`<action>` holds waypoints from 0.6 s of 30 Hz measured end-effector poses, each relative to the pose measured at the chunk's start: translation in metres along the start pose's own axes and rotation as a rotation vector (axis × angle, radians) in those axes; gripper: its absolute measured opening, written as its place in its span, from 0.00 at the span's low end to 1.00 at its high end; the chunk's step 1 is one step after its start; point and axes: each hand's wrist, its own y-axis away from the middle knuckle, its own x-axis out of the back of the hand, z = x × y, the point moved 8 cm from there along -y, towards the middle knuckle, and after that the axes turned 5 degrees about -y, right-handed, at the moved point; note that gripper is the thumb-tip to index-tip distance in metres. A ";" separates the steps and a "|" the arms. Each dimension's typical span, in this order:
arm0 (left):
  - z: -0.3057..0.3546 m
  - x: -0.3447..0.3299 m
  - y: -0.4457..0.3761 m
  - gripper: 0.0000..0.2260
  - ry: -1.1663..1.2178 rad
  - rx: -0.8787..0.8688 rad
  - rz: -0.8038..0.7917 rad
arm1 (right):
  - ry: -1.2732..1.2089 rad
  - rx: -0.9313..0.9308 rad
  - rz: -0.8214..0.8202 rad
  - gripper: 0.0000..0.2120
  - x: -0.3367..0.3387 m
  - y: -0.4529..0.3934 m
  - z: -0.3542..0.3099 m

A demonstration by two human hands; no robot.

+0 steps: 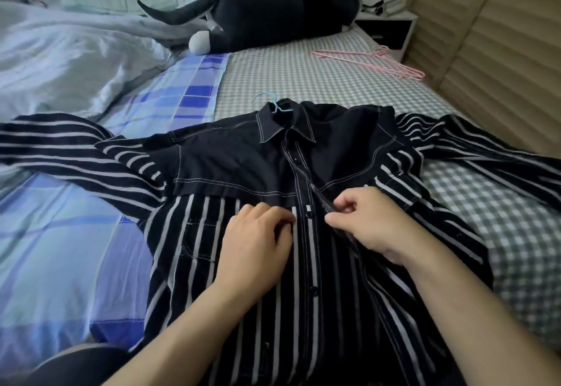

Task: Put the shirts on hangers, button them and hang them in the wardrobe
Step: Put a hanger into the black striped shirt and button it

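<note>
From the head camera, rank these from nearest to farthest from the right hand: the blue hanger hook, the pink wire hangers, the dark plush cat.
1. Blue hanger hook, at the shirt collar, up-left of the right hand.
2. Pink wire hangers, on the checked sheet, right side.
3. Dark plush cat, at the bed's far end.

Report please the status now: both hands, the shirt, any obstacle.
Left hand and right hand pinching the placket of the striped shirt. Shirt flat on bed, blue hanger inside. No obstacle seen.

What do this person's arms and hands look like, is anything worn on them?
Both forearms are bare as far as the frame shows: no sleeves, gloves, watch or bracelet. No rings show on the left hand or the right hand. The nails look short and plain.
</note>
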 end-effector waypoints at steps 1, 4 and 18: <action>0.001 0.003 0.000 0.07 0.035 0.009 0.019 | -0.161 -0.046 -0.052 0.02 0.000 0.000 0.003; 0.007 0.007 -0.002 0.08 0.140 0.017 0.038 | -0.435 -0.168 -0.184 0.03 -0.007 -0.002 0.006; 0.020 -0.023 -0.023 0.05 -0.071 0.005 -0.180 | -0.263 -0.224 -0.094 0.17 -0.035 0.002 0.001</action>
